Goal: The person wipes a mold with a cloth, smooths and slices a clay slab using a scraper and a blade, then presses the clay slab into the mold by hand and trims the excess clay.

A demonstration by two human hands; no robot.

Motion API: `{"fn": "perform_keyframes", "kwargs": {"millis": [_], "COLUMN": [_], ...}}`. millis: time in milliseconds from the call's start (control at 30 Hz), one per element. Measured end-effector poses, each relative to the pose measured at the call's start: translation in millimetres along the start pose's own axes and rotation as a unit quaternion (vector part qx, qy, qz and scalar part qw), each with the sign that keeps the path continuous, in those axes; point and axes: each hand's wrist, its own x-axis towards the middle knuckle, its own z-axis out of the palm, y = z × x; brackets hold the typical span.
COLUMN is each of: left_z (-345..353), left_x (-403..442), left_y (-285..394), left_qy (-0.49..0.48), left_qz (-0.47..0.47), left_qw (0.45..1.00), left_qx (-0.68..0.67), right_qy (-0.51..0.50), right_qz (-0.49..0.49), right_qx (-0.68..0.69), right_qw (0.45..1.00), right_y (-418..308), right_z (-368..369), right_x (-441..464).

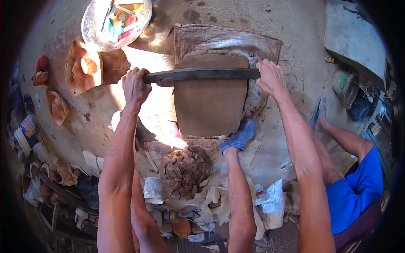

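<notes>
A long dark bar lies across a flat, smooth slab of brown clay. My left hand is closed round the bar's left end, and my right hand grips its right end. Both hands are beyond the slab's sides. The slab rests on a worn, clay-stained cloth on the floor. Part of the slab shows on the far side of the bar; most of it is on the near side.
A blue shoe touches near the slab's front edge. Nearer is a heap of clay lumps beside a white cup. A bucket and clay pieces lie left. Another person in blue shorts sits right.
</notes>
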Motion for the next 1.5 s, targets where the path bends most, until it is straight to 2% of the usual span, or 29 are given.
{"fn": "perform_keyframes", "kwargs": {"millis": [33,600,1033,1167,1267,1500], "left_z": [0.2,4.9,17.4,16.5,24.8,27.4], "left_x": [-2.2,-26.8,-91.5,-112.6,-127.4,-169.2], "left_y": [1.0,10.2,29.9,39.3,38.6,49.8], "left_qy": [-0.003,-0.050,-0.036,-0.066,-0.037,-0.087], "left_qz": [-0.001,-0.008,0.010,-0.005,0.017,-0.009], "left_qw": [1.000,0.999,0.999,0.998,0.999,0.996], "left_qx": [-0.003,-0.014,-0.026,-0.024,-0.026,-0.024], "right_qy": [-0.039,-0.055,-0.079,-0.085,-0.104,-0.119], "right_qz": [0.020,0.030,0.044,0.054,0.067,0.071], "right_qx": [-0.006,-0.001,0.046,0.064,0.069,0.079], "right_qw": [0.999,0.998,0.995,0.993,0.990,0.987], "right_y": [-2.1,0.8,-4.3,-7.5,-12.9,-16.4], "right_z": [-0.3,22.7,61.7,73.9,77.8,98.7], "right_x": [-3.9,-36.3,-105.5,-127.4,-142.7,-175.5]}}
